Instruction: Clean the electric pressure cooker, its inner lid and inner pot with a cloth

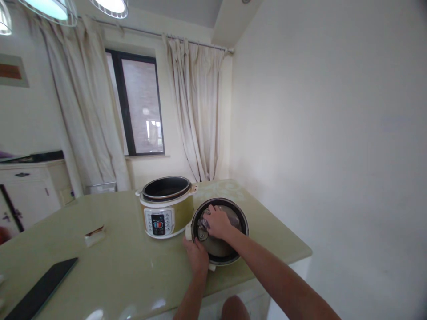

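The lid (220, 249) of an electric pressure cooker rests on the table with its metal inner side turned up toward me and a dark ring round its edge. At the lid's near left rim, my left hand (198, 255) is closed on the edge by a pale lug. Bent fingers of my right hand (217, 222) press against the upper left of the inner side, by small metal fittings. A small greyish, crumpled-looking thing shows under those fingers, too unclear to name. Just left of the lid stands the uncovered white and olive pressure cooker (168, 215), a dark pot inside it.
A pale green glossy table (116, 266) carries everything. On its left lie a dark flat tablet-like slab (43, 286) and a small white packet (95, 235). A white wall (327, 133) runs along the right. Curtains (196, 106) and a window (143, 106) are behind.
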Motion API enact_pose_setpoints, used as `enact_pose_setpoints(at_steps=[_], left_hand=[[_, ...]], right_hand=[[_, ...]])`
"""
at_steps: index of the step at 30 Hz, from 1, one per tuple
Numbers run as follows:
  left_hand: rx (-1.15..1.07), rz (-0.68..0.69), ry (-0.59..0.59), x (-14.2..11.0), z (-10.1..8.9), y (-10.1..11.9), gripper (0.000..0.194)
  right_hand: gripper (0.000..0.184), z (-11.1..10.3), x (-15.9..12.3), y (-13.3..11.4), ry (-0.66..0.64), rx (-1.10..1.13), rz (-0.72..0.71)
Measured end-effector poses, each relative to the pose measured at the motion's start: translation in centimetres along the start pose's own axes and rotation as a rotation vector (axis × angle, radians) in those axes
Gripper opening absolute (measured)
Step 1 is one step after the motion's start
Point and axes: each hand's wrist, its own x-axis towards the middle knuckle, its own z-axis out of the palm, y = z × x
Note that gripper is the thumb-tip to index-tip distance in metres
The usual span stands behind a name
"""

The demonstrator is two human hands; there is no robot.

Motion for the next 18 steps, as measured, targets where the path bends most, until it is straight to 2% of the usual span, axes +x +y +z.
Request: enact_pose_setpoints(at_steps=[3, 7, 10, 14, 18], left_hand=[[0.01, -0.012, -0.006, -0.1, -0.3, 0.5, 0.04], [-0.024, 0.006, 0.009, -0.2, -0.7, 1.4, 0.04], [-0.048, 0.017, 0.008, -0.2, -0.7, 1.7, 0.042], [-0.016, 0.006, -0.021, -0.3, -0.7, 1.7, 0.047], [-0.003, 0.016, -0.01, -0.5, -0.5, 1.4, 0.047]], right_hand=[[0.044, 0.6, -2.0, -0.8, -0.067, 0.049, -0.025], [0.042, 0.2, -4.9, -0.4, -0.196, -0.001, -0.087], [0.044, -0.6, -5.6, 0.7, -0.249, -0.091, -0.019], [0.038, -1.9, -3.5, 2.7, -0.175, -0.19, 0.175], [0.033, -1.9, -0.1, 3.0, -0.091, -0.165, 0.186]])
